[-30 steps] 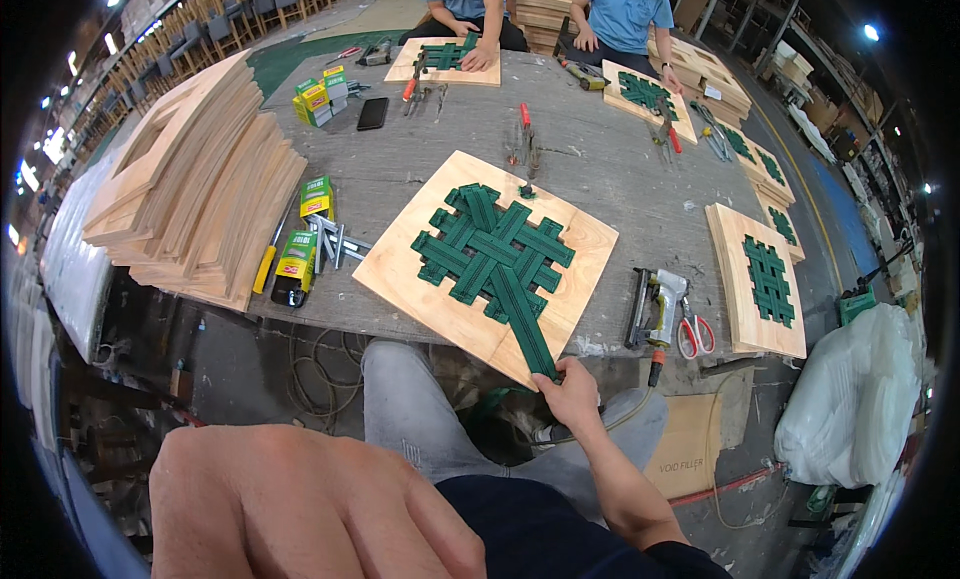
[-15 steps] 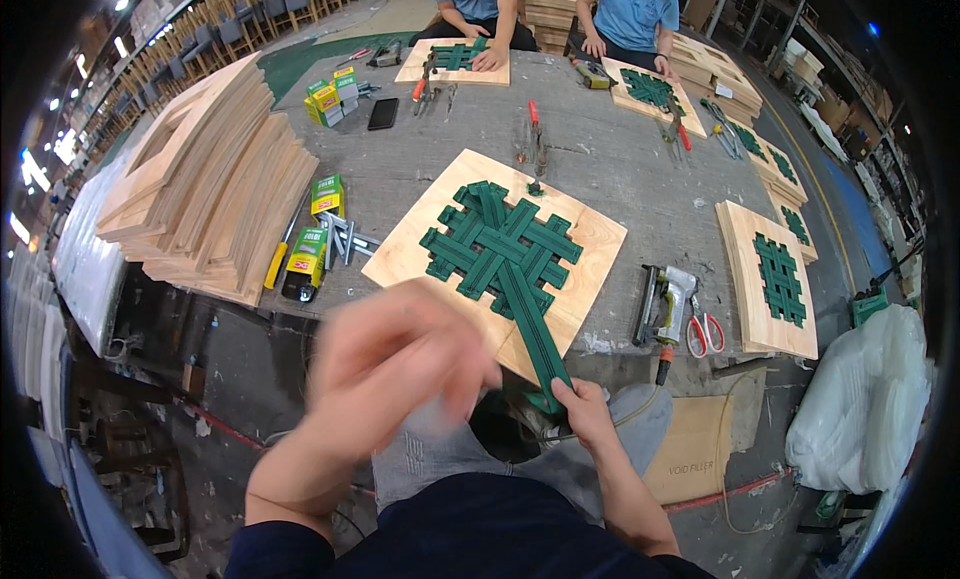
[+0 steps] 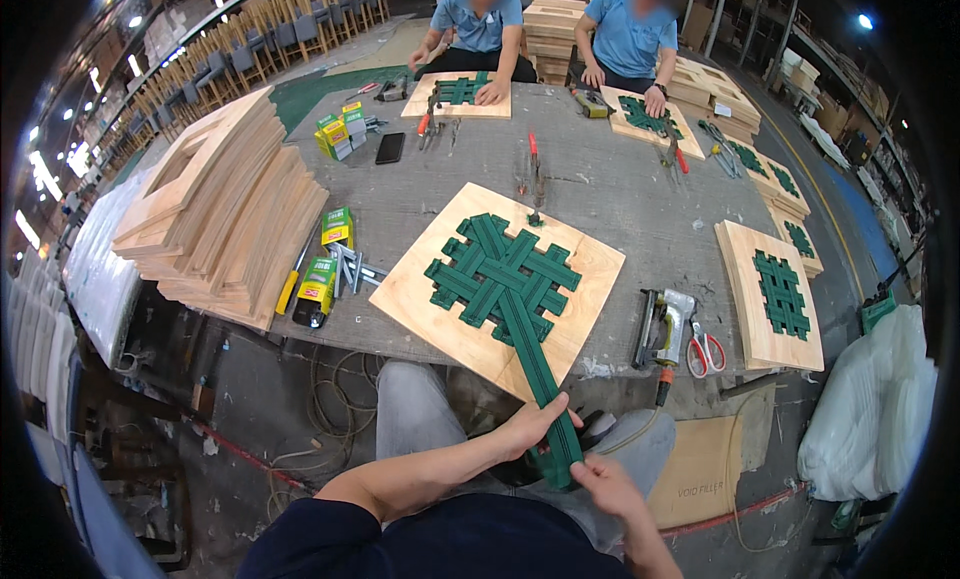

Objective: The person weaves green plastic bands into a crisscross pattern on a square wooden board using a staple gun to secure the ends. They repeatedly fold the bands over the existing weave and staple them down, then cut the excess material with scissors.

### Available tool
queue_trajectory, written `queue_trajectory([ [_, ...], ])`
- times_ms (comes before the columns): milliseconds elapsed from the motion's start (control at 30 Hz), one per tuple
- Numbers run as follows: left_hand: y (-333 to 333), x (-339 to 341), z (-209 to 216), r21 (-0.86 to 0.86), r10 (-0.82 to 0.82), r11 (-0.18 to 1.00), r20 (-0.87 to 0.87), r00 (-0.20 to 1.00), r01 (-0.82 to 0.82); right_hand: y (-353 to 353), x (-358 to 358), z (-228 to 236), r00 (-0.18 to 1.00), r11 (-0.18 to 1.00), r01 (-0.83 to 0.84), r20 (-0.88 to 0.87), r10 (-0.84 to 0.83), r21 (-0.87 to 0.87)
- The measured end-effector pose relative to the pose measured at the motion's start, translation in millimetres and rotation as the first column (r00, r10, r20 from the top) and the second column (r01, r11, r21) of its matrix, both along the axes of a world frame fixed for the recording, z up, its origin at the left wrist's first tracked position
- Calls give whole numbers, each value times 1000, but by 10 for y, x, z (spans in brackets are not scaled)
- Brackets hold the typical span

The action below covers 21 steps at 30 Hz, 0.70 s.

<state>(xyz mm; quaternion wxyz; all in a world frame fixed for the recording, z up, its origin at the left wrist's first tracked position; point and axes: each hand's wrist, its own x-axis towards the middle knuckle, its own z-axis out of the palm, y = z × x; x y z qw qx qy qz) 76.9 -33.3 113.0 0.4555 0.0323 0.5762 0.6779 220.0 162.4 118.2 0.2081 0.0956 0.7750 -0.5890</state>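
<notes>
The left hand (image 3: 533,427) is gripping the long green webbing strap (image 3: 532,357) where it is hanging off the near edge of the bench (image 3: 600,194), fingers wrapped around it. The right hand (image 3: 606,482) is pinching the strap's loose end just below. The strap is running up into the woven green lattice (image 3: 503,275) lying on the square plywood panel (image 3: 420,299). A staple gun (image 3: 662,324) and red-handled scissors (image 3: 706,351) are lying just right of the panel.

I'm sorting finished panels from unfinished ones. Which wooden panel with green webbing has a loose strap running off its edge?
The wooden panel nearest the person: one green strap trails off its near edge into the left hand and right hand. The others' webbing stays within their edges.
</notes>
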Motion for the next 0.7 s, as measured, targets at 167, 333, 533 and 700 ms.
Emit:
queue_trajectory([
  [167,-7,189,-19,-12,-138,990,-21,990,138,336,-919,227,986,982,161,49,-156,-103],
  [333,180,445,-146,70,-240,967,-66,969,244,-182,-1774,160,909,784,113,382,166,-610],
  [533,296,353,-282,-4,-268,958,-361,893,286,-21,-2041,-493,855,295,213,324,406,-932],
  [700,71,439,-338,40,-176,977,-404,898,210,-598,-1948,-21,819,715,322,562,119,-620],
])
